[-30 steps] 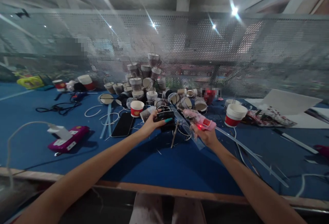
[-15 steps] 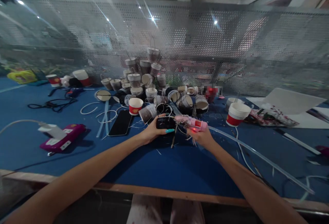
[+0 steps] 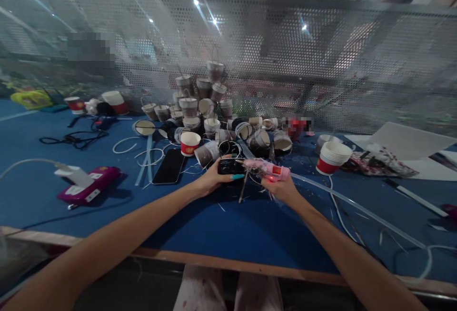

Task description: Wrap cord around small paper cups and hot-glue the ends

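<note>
My left hand [image 3: 211, 177] is closed around a dark, glossy cup-like piece [image 3: 229, 165], which lies on its side just above the table. A pink hot glue gun [image 3: 266, 169] is gripped in my right hand [image 3: 282, 189], its nozzle pointing left at the dark piece's right end. I cannot tell whether the nozzle touches it. A red light glows on the gun, and stringy glue clings round its front. From its back runs a long clear glue stick [image 3: 342, 199]. A thin brown stick [image 3: 243, 191] shows below the nozzle.
Behind my hands stands a pile of small wrapped cups with wire handles [image 3: 191, 108]. A black phone [image 3: 169, 167] and a red-and-white paper cup [image 3: 190, 144] lie left. Further left is a purple power strip [image 3: 89, 187]. Stacked paper cups [image 3: 332, 157] stand right.
The view has shifted slightly, moving the scene a little up and right. Both hands keep their grip, and the glue gun stays at the dark piece's right end.
</note>
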Action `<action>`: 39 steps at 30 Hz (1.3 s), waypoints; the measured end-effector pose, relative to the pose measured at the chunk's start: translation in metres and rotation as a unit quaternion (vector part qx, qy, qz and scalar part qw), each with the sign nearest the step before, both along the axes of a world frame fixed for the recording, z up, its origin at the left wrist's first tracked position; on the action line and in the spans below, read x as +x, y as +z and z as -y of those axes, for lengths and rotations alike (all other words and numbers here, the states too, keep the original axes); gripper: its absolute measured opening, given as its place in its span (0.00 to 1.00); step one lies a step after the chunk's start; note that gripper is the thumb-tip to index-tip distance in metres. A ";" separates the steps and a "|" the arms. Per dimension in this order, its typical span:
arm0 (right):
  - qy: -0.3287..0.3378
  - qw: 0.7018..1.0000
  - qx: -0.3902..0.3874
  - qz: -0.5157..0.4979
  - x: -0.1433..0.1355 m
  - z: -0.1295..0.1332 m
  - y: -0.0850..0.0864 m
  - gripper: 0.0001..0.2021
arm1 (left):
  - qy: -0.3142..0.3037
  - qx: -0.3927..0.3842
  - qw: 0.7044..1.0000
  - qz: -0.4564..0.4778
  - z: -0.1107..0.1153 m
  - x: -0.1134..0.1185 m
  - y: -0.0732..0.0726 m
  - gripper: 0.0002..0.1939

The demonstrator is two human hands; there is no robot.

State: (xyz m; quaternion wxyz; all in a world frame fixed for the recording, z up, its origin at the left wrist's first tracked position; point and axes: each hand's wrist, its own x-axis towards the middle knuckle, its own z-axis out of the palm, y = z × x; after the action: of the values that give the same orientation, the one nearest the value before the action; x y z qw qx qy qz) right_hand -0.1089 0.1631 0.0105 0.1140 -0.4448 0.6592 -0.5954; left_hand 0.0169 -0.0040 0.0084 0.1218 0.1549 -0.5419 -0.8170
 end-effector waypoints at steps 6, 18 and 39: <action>0.005 0.999 0.044 0.005 0.000 -0.002 0.001 0.04 | 0.002 0.017 1.000 0.006 0.000 0.001 0.002 0.38; 0.007 1.000 0.023 -0.015 0.003 -0.004 0.004 0.05 | -0.013 0.029 0.999 -0.004 0.006 0.001 -0.003 0.40; 0.021 0.996 0.082 0.030 0.002 -0.002 0.000 0.02 | -0.007 0.044 0.999 0.002 0.004 0.001 0.000 0.38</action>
State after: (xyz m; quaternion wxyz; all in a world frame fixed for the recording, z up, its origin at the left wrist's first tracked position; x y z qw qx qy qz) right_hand -0.1072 0.1650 0.0101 0.1822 -0.4297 0.6926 -0.5499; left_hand 0.0180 -0.0084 0.0088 0.1078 0.1581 -0.5064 -0.8408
